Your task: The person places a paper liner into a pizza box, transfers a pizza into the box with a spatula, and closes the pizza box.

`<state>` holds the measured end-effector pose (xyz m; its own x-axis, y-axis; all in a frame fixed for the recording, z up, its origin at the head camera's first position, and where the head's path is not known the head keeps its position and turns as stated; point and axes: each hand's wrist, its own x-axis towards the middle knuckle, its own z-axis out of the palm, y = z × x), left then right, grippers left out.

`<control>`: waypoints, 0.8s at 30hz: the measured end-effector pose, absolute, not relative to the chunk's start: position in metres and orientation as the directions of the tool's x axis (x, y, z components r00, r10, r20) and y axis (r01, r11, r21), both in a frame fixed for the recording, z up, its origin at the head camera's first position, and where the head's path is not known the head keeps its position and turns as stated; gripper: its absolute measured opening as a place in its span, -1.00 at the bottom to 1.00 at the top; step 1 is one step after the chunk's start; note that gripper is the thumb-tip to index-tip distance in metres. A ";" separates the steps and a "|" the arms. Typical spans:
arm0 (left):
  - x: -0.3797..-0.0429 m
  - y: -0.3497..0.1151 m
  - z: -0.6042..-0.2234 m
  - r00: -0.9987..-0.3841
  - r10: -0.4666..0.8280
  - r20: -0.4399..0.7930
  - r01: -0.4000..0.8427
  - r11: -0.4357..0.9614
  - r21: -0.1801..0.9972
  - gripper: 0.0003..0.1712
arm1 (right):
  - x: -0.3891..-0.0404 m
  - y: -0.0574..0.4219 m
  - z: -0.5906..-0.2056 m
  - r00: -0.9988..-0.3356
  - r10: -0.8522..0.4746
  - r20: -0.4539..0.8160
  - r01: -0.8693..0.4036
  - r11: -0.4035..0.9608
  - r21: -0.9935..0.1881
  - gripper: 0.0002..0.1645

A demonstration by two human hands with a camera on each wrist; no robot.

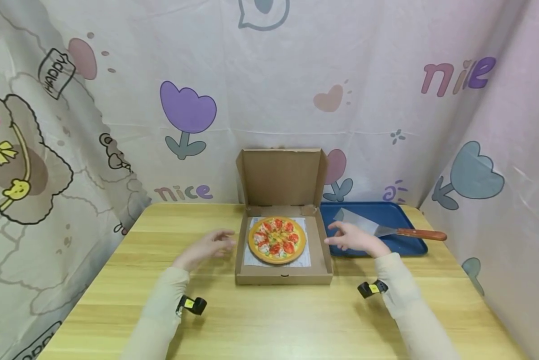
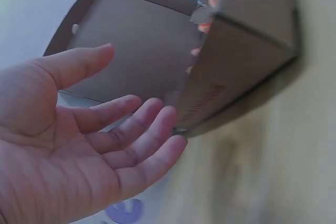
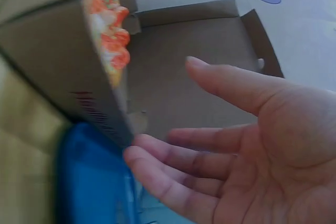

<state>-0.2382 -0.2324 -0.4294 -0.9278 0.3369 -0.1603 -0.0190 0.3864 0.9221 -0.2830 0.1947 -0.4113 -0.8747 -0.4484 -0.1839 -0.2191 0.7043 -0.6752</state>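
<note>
A cardboard pizza box (image 1: 284, 280) stands on the table with its lid (image 1: 283, 177) raised at the back. Inside, a round pizza (image 1: 277, 240) with red and white toppings lies on a printed paper sheet (image 1: 303, 257). My left hand (image 1: 208, 247) is just left of the box, fingers loosely extended and holding nothing; the left wrist view shows its palm (image 2: 58, 156) beside the box wall. On the other side, my right hand (image 1: 352, 237) hovers at the box's right wall, over the tray's left part, its fingers relaxed with nothing in them.
A blue tray (image 1: 404, 247) lies right of the box. Across it rests a pizza server (image 1: 359, 220) with a wooden handle (image 1: 422, 234) reaching past the tray's right edge. A printed curtain (image 1: 269, 100) hangs behind the wooden table (image 1: 278, 320) and along both sides.
</note>
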 end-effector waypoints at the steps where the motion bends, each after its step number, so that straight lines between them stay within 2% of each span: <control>1: -0.241 -0.233 -0.423 -0.935 0.323 -0.147 -0.003 0.408 0.913 -0.30 | -0.286 0.194 -0.406 -0.886 -0.432 -0.168 -0.218 0.709 -0.671 -0.23; 8: -0.263 -0.226 -0.387 -0.981 0.191 0.028 0.136 0.577 0.806 -0.36 | -0.312 0.185 -0.375 -0.947 -0.322 -0.019 -0.240 0.743 -0.625 -0.18; 13: -0.283 -0.213 -0.368 -0.989 0.118 0.089 0.142 0.593 0.793 -0.36 | -0.332 0.173 -0.363 -0.975 -0.202 0.097 -0.216 0.725 -0.654 -0.17; 18: -0.307 -0.201 -0.351 -0.989 0.070 0.130 0.146 0.612 0.777 -0.26 | -0.353 0.162 -0.356 -0.974 -0.099 0.205 -0.214 0.706 -0.675 -0.12; 24: -0.325 -0.188 -0.334 -0.989 0.049 0.139 0.140 0.608 0.782 -0.22 | -0.367 0.153 -0.349 -0.967 -0.036 0.250 -0.205 0.692 -0.692 -0.17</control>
<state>-0.3250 -0.1884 -0.3338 -0.9891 0.0492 0.1390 0.1401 0.6076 0.7817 -0.3667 0.1529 -0.3488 -0.9675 -0.0362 0.2504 -0.2050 0.6921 -0.6921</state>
